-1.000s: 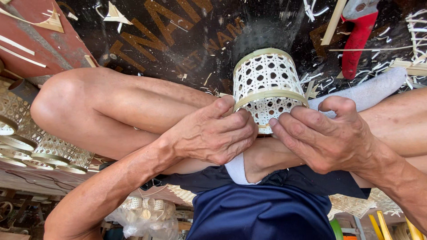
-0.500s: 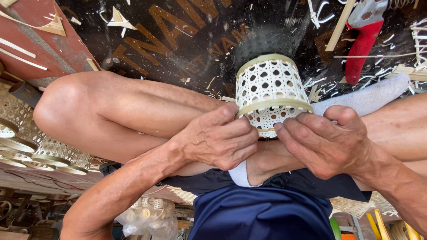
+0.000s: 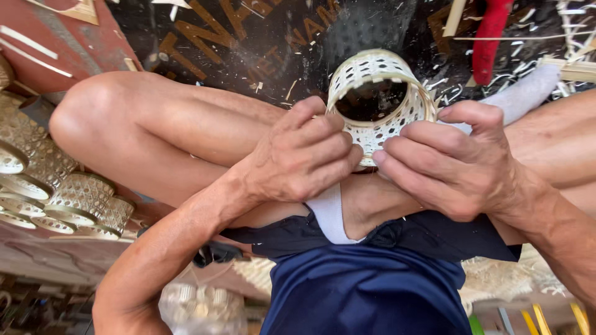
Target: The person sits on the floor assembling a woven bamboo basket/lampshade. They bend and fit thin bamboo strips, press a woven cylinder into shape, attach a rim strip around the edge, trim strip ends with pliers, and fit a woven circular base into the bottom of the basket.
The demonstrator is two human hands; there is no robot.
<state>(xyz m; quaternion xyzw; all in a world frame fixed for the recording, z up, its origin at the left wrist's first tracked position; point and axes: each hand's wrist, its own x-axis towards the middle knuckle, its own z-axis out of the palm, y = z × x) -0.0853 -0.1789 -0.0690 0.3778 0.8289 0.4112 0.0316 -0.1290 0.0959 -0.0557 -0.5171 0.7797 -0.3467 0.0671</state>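
My left hand [image 3: 304,158]: fingers curled, gripping the left side of the small woven cane basket [image 3: 375,99].
My right hand [image 3: 450,161]: clamped on the basket's right side, thumb on the rim, fingertips under its lower edge.
Basket: pale openwork cylinder, tilted so its open mouth faces me, held between both hands above my crossed legs.
My legs: bare, folded; a white cloth [image 3: 329,214] lies under my hands.
Left side: a row of similar woven baskets [image 3: 74,201] lying stacked.
Floor: a dark mat [image 3: 261,43] littered with cane scraps; a red-handled tool [image 3: 490,34] well beyond the basket.
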